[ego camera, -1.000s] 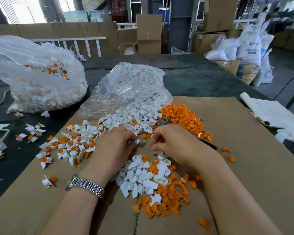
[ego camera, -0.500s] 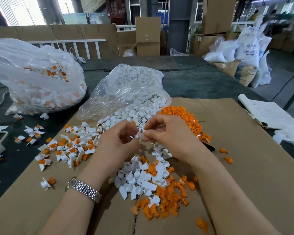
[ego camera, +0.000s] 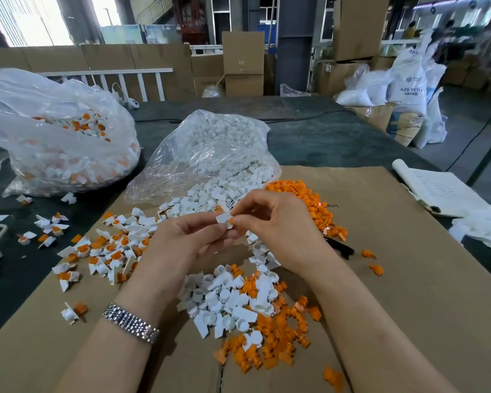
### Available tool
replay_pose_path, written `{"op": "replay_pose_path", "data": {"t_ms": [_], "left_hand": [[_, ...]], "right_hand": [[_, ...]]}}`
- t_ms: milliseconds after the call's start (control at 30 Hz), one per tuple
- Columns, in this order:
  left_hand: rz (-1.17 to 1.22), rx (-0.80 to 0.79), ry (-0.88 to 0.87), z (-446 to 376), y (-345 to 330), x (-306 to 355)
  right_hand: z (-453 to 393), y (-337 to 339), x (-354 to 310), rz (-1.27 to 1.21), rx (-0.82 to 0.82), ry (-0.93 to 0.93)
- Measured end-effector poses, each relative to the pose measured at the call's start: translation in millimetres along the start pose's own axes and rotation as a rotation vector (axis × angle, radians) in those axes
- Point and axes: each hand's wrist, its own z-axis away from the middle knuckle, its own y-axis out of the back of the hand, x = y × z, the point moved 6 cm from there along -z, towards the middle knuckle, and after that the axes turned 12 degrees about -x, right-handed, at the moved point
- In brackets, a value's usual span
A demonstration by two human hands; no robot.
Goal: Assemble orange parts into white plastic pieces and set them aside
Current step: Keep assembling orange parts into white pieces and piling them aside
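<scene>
both hands meet above the cardboard sheet (ego camera: 394, 251): the left hand (ego camera: 187, 236) and right hand (ego camera: 275, 225) pinch one white piece (ego camera: 224, 217) with an orange part (ego camera: 231, 221) going in. next, likely press it home, then drop it left of the sheet's middle.

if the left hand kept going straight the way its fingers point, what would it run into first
Probably the right hand: the left hand points right and slightly away, and both already pinch the same white piece between them. Beyond that lies the orange parts pile, though depth is unclear.
</scene>
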Motion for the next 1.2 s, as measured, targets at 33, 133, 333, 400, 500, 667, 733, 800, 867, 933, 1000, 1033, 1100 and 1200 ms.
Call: {"op": "replay_pose_path", "data": {"t_ms": [33,133,333,400,500,667,733,800,867,933,1000,1033,1100,1200], "left_hand": [[0.016,0.0,-0.002,-1,1,-1],[-0.019,0.017,-0.037,-1,4,0],[-0.025,-0.009,-0.085,0,5,4],[0.108,-0.035,-0.086,0,5,4],[-0.004,-0.018,-0.099,1,5,6],[-0.233,0.012,-0.135,5,2,9],[-0.17,0.01,-0.138,4,3,9],[-0.031,-0.001,-0.147,2,5,9],[0.092,-0.008,-0.154,0,7,8],[0.116,-0.014,-0.156,0,7,9],[0.129,-0.025,-0.167,-1,6,10],[0.14,-0.028,-0.175,-1,5,10],[0.147,-0.027,-0.192,-1,5,11],[0.147,-0.019,-0.206,-1,6,11]], "right_hand": [[0,0,-1,-0.02,-0.014,0.004],[1,-3,-3,-0.04,-0.037,0.012],[1,1,-4,-0.06,-0.014,0.015],[1,3,-4,-0.104,-0.007,0.015],[2,3,-3,-0.134,0.003,0.001],[2,-1,0,-0.166,0.041,-0.018],[2,-2,0,-0.198,0.036,-0.014],[2,-3,-3,-0.217,-0.022,0.01],[3,-3,-7,-0.197,-0.086,0.038],[3,-2,-9,-0.133,-0.079,0.061],[3,-1,-12,-0.061,-0.043,0.092],[4,-1,-13,-0.032,-0.029,0.106],[4,-1,-14,0.0,-0.008,0.128],[4,-1,-14,-0.003,0.011,0.142]]}}
